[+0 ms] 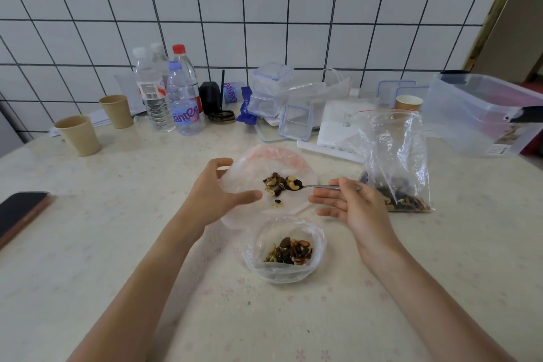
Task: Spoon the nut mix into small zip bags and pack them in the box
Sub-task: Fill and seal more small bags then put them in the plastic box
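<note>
Nearest, low in the middle of the frame, a small bag sits open on the worktop with nut mix inside. Just above it a second bag lies with its mouth held wide by the left hand, whose fingers curl round the bag's left edge; a little heap of nuts shows in it. The right hand pinches the handle of a spoon between thumb and forefinger, the other fingers stretched out loose below; the loaded bowl of the spoon hangs over that heap, inside the bag's mouth. Right of the hand stands the big bag of mix, red zip on top, nuts settled at its bottom. At the left edge lies a phone. Farther back are two paper cups, water bottles, clear lidded tubs, and at the upper right a large clear box.
</note>
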`<act>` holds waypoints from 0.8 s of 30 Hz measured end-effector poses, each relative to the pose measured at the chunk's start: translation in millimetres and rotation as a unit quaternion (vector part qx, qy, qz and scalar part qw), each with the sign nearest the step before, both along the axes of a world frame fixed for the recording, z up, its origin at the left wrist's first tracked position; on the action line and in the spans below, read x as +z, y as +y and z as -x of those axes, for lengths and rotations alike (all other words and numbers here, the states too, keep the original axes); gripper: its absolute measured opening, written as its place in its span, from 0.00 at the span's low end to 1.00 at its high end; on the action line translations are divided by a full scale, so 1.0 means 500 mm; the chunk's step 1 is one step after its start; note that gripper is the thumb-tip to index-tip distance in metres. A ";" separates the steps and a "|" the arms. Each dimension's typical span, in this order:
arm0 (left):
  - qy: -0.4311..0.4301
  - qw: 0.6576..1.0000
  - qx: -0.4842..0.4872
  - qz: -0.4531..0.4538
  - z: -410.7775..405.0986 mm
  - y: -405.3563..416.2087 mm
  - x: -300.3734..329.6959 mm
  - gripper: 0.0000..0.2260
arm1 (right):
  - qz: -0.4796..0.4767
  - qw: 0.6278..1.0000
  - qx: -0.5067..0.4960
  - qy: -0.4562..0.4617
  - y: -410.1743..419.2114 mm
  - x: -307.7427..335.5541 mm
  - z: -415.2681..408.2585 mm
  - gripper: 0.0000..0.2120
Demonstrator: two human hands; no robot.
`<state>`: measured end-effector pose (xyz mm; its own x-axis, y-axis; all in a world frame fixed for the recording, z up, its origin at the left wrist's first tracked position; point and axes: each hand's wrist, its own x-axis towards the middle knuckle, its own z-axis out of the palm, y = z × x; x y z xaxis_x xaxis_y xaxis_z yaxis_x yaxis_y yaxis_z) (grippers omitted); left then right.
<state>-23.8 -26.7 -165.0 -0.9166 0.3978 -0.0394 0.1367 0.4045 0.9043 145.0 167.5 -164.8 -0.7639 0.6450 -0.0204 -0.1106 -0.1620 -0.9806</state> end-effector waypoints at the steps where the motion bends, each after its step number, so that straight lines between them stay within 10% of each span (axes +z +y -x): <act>1: 0.012 1.000 0.002 -0.001 -0.003 -0.005 0.003 0.46 | -0.005 1.000 0.003 0.006 0.000 0.008 -0.002 0.15; 12: 0.238 0.971 0.018 -0.004 -0.129 -0.059 0.036 0.07 | -0.037 0.996 0.064 0.052 -0.026 0.086 -0.112 0.15; 16: 0.183 0.979 -0.058 0.063 -0.189 -0.074 0.025 0.19 | -0.011 0.996 0.072 0.042 -0.037 0.075 -0.163 0.15; 24: 0.154 0.983 -0.073 0.070 -0.227 -0.067 0.021 0.10 | -0.096 0.990 0.097 0.026 -0.070 0.041 -0.179 0.13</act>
